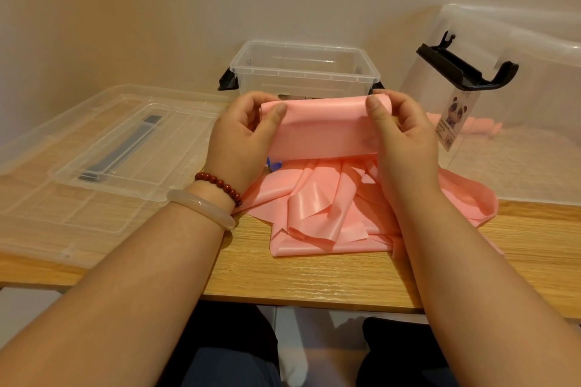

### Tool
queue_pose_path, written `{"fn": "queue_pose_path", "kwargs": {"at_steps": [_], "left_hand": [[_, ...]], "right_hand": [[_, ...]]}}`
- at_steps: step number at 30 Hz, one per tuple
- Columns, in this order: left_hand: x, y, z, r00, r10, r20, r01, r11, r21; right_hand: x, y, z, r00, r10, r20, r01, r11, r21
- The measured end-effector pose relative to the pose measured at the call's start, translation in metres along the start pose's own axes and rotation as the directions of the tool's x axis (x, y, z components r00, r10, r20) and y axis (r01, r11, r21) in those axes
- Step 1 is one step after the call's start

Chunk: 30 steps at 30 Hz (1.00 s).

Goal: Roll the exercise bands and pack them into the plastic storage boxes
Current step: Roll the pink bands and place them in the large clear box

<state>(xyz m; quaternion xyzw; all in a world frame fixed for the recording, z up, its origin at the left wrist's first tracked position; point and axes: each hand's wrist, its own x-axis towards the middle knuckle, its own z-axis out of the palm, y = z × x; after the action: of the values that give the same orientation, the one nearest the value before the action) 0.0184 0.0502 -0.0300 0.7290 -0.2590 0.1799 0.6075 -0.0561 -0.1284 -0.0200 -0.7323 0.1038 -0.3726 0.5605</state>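
Left grip: my left hand [242, 135] pinches the band's left edge, thumb on top.
Right grip: my right hand [399, 132] pinches the right edge likewise.
Band: the pink band [317, 126] is lifted above the table [314, 276], its loose length heaped below.
Box: the small box [303, 69] stands open just behind.
Lid: lid [125, 148] lies at left.

Looks like home, small room corner: wood-grain desk [314, 280] pushed against plain cream wall [157, 9], clear plastic boxes [301, 82] far side, panda shop tag [452, 116] on right one, sitter's knees [226, 349] under near edge.
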Motion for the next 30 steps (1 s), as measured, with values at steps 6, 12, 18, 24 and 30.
{"fn": "queue_pose_path", "kwargs": {"at_steps": [6,12,18,24,30], "left_hand": [[0.0,-0.0003,-0.0004,0.997,-0.02,-0.079,0.024,0.999,0.045],[-0.0003,0.0001,-0.0005,0.999,-0.008,-0.035,0.008,1.0,-0.007],[-0.0003,-0.0006,0.0,1.0,-0.002,-0.024,0.002,1.0,-0.011],[0.0004,-0.0016,-0.0008,0.999,0.0,-0.051,0.003,0.999,0.049],[0.0009,-0.0004,-0.0007,0.994,-0.03,-0.105,0.035,0.998,0.044]], "right_hand": [[-0.0015,-0.0013,0.0003,0.997,-0.054,0.056,0.056,0.998,-0.026],[-0.0007,-0.0007,0.0001,0.998,-0.055,0.014,0.055,0.998,0.0],[0.0002,0.0012,0.0001,0.998,-0.054,0.011,0.054,0.999,-0.005],[0.0005,0.0011,0.0006,0.997,-0.071,0.023,0.072,0.997,-0.018],[-0.0027,-0.0026,-0.0014,0.99,-0.083,0.114,0.078,0.996,0.045]]}}
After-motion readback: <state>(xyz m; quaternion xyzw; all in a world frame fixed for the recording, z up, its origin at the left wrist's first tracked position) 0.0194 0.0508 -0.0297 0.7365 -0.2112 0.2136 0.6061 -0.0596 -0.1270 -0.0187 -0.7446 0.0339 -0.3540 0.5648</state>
